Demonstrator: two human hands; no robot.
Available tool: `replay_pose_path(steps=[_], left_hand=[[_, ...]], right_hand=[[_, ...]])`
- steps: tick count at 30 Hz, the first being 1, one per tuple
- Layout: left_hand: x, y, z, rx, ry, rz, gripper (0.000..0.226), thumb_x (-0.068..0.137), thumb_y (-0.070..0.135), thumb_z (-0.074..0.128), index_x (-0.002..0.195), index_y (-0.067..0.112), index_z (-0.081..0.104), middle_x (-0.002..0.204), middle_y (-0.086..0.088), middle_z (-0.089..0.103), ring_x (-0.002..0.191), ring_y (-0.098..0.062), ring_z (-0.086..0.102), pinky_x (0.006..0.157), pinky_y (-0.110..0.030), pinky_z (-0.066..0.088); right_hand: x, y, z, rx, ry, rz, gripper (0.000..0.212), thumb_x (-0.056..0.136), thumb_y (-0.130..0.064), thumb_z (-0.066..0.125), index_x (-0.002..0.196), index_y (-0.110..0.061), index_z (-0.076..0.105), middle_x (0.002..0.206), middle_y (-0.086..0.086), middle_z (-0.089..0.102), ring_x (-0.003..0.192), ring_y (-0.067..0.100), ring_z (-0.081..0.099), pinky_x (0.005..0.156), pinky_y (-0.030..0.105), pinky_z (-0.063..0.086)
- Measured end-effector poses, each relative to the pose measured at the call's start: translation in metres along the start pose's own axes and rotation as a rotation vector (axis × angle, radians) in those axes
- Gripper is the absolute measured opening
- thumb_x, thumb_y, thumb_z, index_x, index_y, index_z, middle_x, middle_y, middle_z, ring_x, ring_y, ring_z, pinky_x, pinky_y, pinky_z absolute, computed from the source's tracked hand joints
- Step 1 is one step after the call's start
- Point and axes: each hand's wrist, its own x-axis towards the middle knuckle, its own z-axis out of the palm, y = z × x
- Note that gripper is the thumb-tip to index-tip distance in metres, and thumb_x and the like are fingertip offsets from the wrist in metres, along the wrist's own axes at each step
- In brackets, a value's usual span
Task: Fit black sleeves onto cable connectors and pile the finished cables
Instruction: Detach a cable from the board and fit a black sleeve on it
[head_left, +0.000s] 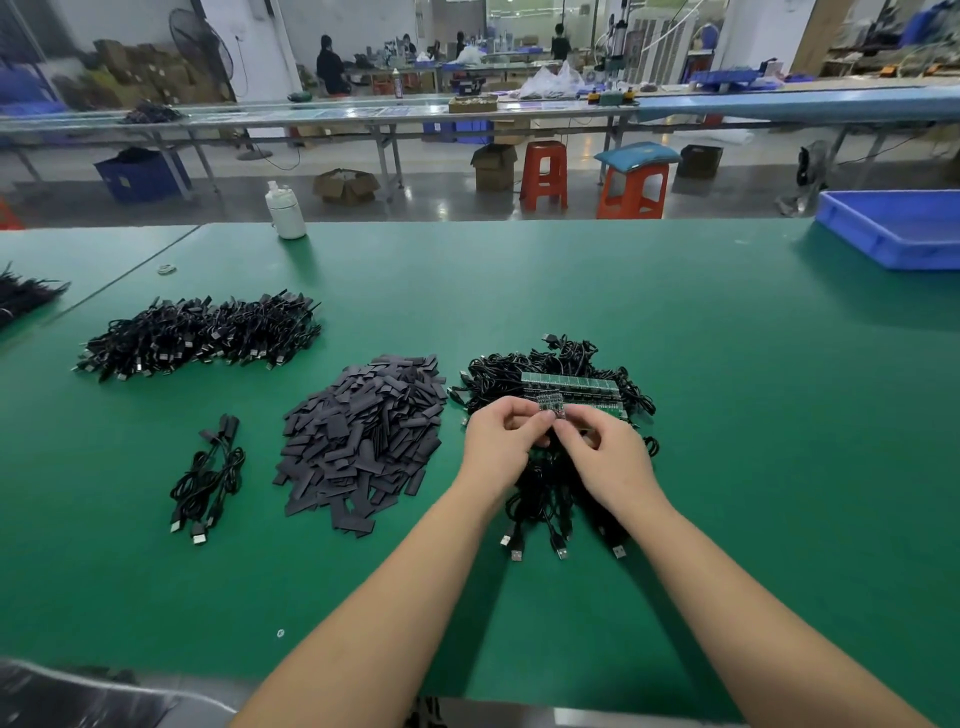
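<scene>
Green matting covers the surface (675, 322), and above its near middle the left hand (501, 441) and right hand (605, 457) meet, fingers curled, together pinching a small connector board (549, 406) between their fingertips. It is too small to tell whether a sleeve is on it. Beneath them lies a tangle of unfinished cables (561, 379), plugs pointing toward the person. The black sleeves (363, 436) are heaped just to the left, so the left hand is nearer. Further left lie a few finished cables (208, 473), with a larger cable pile (202, 332) beyond.
</scene>
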Motion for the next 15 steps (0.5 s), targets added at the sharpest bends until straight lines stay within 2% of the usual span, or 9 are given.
replay_pose_path(steps=[3,6,8,10,13,15], left_hand=[[-0.003,0.007,-0.003,0.017,-0.014,0.029,0.009,0.088,0.022,0.073,0.081,0.016,0.07,0.072,-0.001,0.073,0.066,-0.008,0.065,0.063,-0.025,0.05],[-0.001,0.012,-0.009,0.281,0.06,0.136,0.013,0.084,0.032,0.075,0.075,0.023,0.069,0.069,0.009,0.068,0.061,-0.001,0.056,0.062,-0.017,0.046],[-0.001,0.016,-0.011,0.313,0.061,0.164,0.01,0.082,0.028,0.077,0.079,0.023,0.069,0.069,0.011,0.066,0.061,0.0,0.053,0.062,-0.016,0.044],[-0.002,0.019,-0.012,0.302,0.052,0.164,0.008,0.082,0.023,0.077,0.083,0.022,0.07,0.071,0.01,0.067,0.062,0.001,0.054,0.064,-0.016,0.045],[-0.004,0.022,-0.013,0.321,0.046,0.163,0.013,0.082,0.023,0.077,0.075,0.026,0.067,0.065,0.013,0.064,0.057,0.002,0.052,0.062,-0.017,0.043],[-0.004,0.024,-0.014,0.318,0.037,0.152,0.014,0.082,0.023,0.078,0.074,0.025,0.067,0.065,0.011,0.063,0.058,-0.003,0.052,0.063,-0.022,0.044]], right_hand=[[0.002,-0.007,-0.001,0.024,0.01,-0.028,0.029,0.095,-0.024,0.065,0.122,-0.016,0.07,0.091,-0.012,0.067,0.081,0.001,0.061,0.067,-0.002,0.038],[0.0,-0.01,-0.001,0.039,0.006,-0.042,0.031,0.093,-0.022,0.067,0.123,-0.014,0.069,0.092,-0.011,0.067,0.081,-0.007,0.059,0.068,-0.003,0.039],[0.0,-0.011,-0.001,0.057,-0.007,-0.045,0.031,0.092,-0.021,0.069,0.122,-0.013,0.07,0.088,-0.014,0.066,0.081,-0.011,0.058,0.068,-0.002,0.04],[-0.001,-0.013,-0.003,0.053,-0.019,-0.053,0.027,0.091,-0.022,0.07,0.118,-0.014,0.072,0.087,-0.015,0.068,0.081,-0.007,0.062,0.071,0.001,0.043],[-0.001,-0.015,-0.005,0.051,-0.032,-0.058,0.02,0.091,-0.024,0.07,0.108,-0.016,0.077,0.088,-0.006,0.075,0.084,0.01,0.069,0.082,0.026,0.054],[-0.002,-0.015,-0.006,0.042,-0.041,-0.067,0.015,0.091,-0.024,0.069,0.101,-0.018,0.078,0.085,-0.004,0.076,0.082,0.014,0.07,0.076,0.025,0.053]])
